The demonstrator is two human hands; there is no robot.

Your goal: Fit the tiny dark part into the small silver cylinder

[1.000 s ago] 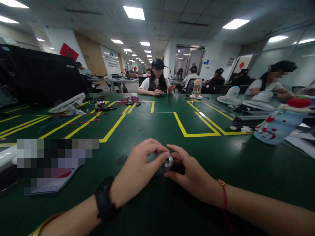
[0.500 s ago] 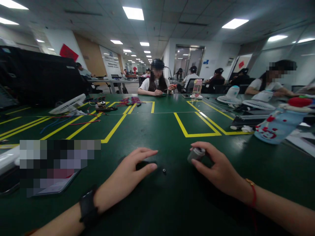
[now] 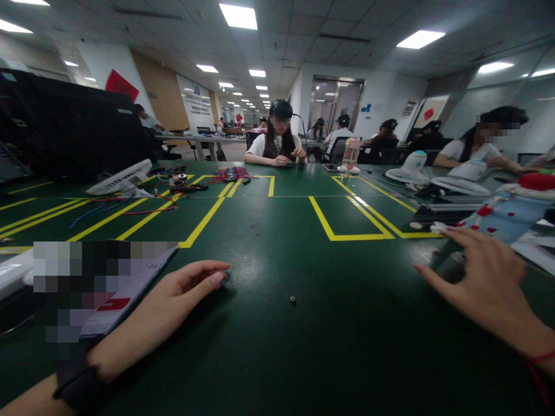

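Left hand flat on green table beside phone, small screw mid-table, right hand over grey cylinder near right edge.

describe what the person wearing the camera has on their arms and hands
Both forearms are bare, with no sleeves or gloves. The left hand has a wide black band, like a watch strap, around its wrist. The right hand has a thin red string bracelet at its wrist. No rings show.
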